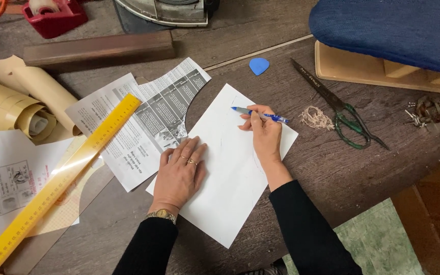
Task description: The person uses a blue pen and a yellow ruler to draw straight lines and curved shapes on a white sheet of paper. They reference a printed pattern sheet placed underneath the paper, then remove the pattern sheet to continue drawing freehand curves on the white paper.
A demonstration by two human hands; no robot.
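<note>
A white sheet of paper (pixel 230 178) lies tilted on the dark wooden table (pixel 332 173). My left hand (pixel 179 173) rests flat on the sheet's left edge, fingers spread, with rings and a wrist watch. My right hand (pixel 265 133) grips a blue pen (pixel 260 115) whose tip touches the upper part of the sheet. A faint curved line shows on the paper near the right hand.
A printed newspaper piece with a curved cut edge (pixel 148 127) and a long yellow ruler (pixel 57 183) lie to the left, beside paper rolls (pixel 11 102). Green-handled scissors (pixel 339 112), a thread tuft (pixel 315 118), blue chalk (pixel 258 65) and a blue padded board (pixel 393 30) lie to the right.
</note>
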